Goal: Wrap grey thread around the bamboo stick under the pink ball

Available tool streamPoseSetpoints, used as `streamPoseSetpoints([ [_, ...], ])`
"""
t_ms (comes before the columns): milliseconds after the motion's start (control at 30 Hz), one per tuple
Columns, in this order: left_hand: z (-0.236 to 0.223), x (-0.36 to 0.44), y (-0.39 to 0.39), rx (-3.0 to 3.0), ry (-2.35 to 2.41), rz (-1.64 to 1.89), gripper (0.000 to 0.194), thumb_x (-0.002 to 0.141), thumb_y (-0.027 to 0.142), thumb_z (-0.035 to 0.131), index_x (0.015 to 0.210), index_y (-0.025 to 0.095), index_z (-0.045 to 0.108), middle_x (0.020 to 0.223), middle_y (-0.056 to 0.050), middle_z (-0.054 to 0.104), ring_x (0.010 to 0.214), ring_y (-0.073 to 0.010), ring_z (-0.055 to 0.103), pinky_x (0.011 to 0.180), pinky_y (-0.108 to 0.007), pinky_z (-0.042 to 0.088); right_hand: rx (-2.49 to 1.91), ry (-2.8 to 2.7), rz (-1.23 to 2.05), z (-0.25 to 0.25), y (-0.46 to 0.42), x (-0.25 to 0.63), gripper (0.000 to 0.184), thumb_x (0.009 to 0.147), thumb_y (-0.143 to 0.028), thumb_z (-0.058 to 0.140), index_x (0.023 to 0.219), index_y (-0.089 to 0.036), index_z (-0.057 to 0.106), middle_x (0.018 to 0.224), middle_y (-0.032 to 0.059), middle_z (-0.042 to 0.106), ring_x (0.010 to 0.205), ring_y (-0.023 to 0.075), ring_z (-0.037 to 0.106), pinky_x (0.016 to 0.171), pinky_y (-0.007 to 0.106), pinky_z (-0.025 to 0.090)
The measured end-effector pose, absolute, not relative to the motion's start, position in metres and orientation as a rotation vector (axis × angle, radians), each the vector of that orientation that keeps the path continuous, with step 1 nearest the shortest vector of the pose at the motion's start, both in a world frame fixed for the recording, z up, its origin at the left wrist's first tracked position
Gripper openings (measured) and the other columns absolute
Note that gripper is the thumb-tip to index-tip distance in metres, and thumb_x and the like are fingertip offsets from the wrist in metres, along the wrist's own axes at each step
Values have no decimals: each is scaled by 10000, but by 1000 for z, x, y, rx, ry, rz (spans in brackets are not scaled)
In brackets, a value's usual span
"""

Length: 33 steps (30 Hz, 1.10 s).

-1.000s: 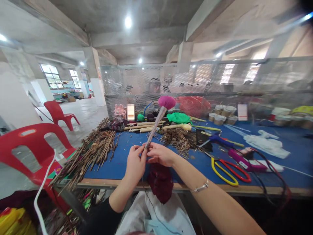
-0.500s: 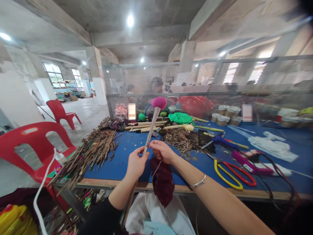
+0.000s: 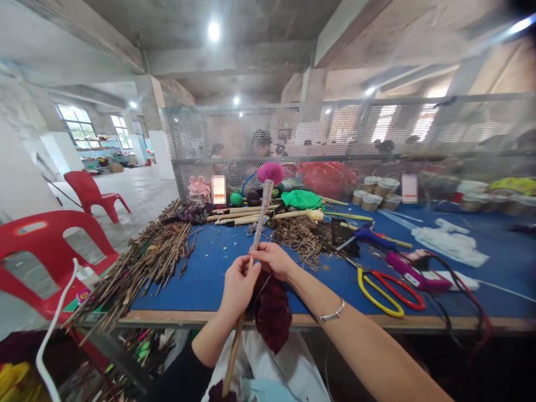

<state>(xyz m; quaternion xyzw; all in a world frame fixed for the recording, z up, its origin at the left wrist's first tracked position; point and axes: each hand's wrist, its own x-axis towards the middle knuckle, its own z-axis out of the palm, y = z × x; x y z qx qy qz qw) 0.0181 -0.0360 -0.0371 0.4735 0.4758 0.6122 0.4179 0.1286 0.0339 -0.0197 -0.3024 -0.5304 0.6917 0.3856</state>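
Magenta: one rounded head [image 3: 271, 173], topping a long stick [image 3: 234, 354]. The stick leans, its upper end up and away from the person, its lower end down over the lap; a pale, shiny wrap [image 3: 260, 223] covers the part below the magenta head.

Left hand [image 3: 240, 285]: fingers curled, thumb and fingers closed on the bare stick just below the wrap. The stick runs through this grip, rising above it and emerging beneath.

Right hand [image 3: 274, 261]: partly curled, thumb and fingertips pinched at the bottom of the wrap, touching the left hand's fingers or just beside them. The magenta head stands well above both hands. One silver bracelet [image 3: 333, 311] on the right wrist.

Dark red, crumpled: one piece of fabric [image 3: 273, 315], below the right hand, over the front edge of the desk [image 3: 201, 290]; a thin cord lies across it. Whether the right hand holds the fabric cannot be told.

On the desk, left: dry brown stems [image 3: 154, 251], in a spread pile. Beyond the hands: pale sticks [image 3: 247, 212], green cloth [image 3: 301, 199], brown dried matter [image 3: 295, 234]. Right: scissors [image 3: 381, 290] with one yellow and one red handle, blades parted; a purple tool [image 3: 414, 274]; white plastic [image 3: 450, 243].
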Motion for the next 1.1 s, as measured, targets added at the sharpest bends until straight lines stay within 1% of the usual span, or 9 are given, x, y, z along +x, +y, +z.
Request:
streamPoseSetpoints([
  [67,-38,16,-36,1225,1257,1573,329,651,377,699,847,131,605,698,-23,646,541,-88,547,485,-184,409,-809,-1378,1718,-20,35,128,421,518,-394,795,733,-129,549,403,-101,425,295,2,201,335,204,65],
  [267,-37,10,-40,1090,1078,1468,383,697,494,622,809,130,582,594,12,604,369,-48,435,364,-173,338,-606,-1499,1863,-19,38,134,415,621,-425,735,862,-130,570,379,-138,296,307,8,130,349,205,44],
  [400,-35,6,-43,1046,1026,1359,418,710,538,573,794,128,574,585,-5,609,349,-51,425,342,-173,320,-593,-1522,1867,-20,39,132,405,605,-417,747,818,-135,548,445,-99,432,313,1,176,348,202,54],
  [467,-33,5,-43,1106,1127,1391,397,674,498,634,822,132,588,601,2,607,396,-61,459,366,-171,341,-665,-1519,1803,-21,40,130,402,581,-412,761,771,-140,533,443,-97,441,307,-1,175,344,207,50],
  [567,-29,2,-39,1248,1291,1514,335,612,408,719,780,137,616,602,11,600,455,-68,484,414,-171,369,-750,-1483,1692,-21,42,129,403,558,-415,770,733,-151,522,384,-127,344,305,7,145,343,214,42],
  [767,-25,-1,-31,1012,1063,1329,366,639,482,663,706,131,586,606,-19,624,406,-55,468,402,-180,392,-626,-1435,1772,-17,42,131,386,624,-447,719,791,-157,526,416,-136,260,344,21,133,361,200,57],
  [867,-27,-1,-33,1005,1129,1309,373,619,459,690,770,132,594,619,-10,613,442,-68,492,395,-172,392,-712,-1445,1734,-20,42,129,381,596,-422,743,750,-166,507,388,-139,272,327,20,128,355,213,48],
  [1000,-31,1,-35,1203,1268,1483,366,562,363,757,818,136,626,613,12,595,491,-79,502,422,-170,395,-779,-1473,1627,-22,42,127,402,572,-419,763,752,-162,511,395,-126,338,324,19,169,358,222,67],
  [1100,-34,3,-34,1111,1196,1478,359,601,432,720,761,125,625,583,7,593,442,-67,481,423,-182,396,-727,-1498,1667,-21,41,127,404,607,-451,738,779,-160,516,400,-129,314,330,20,159,363,217,68],
])
